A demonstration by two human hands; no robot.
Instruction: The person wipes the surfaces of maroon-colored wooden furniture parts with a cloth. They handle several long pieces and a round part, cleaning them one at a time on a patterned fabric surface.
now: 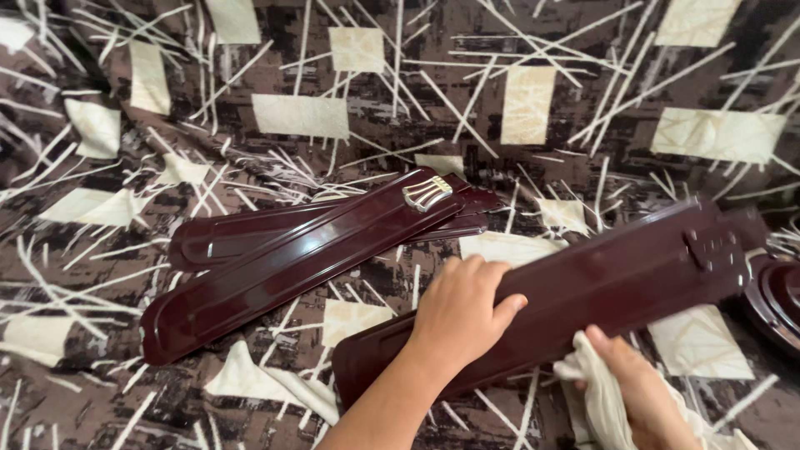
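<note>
Head view: left hand (458, 312) lies flat, open, on long glossy maroon metal fan blade (583, 283), axis running rightward-up; right hand (642, 392) grips white cloth (596, 392) just beneath blade.

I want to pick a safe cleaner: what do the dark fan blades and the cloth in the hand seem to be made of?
Fan blades: probably painted metal with a glossy maroon finish; sharp highlights and pressed ridges suggest thin sheet, though plastic can't be ruled out. Cloth in the right hand: soft off-white woven fabric, limp and creased, matte.

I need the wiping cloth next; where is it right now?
The white cloth is at the bottom right of the head view, bunched in the right hand, just below the near edge of the maroon fan blade.
</note>
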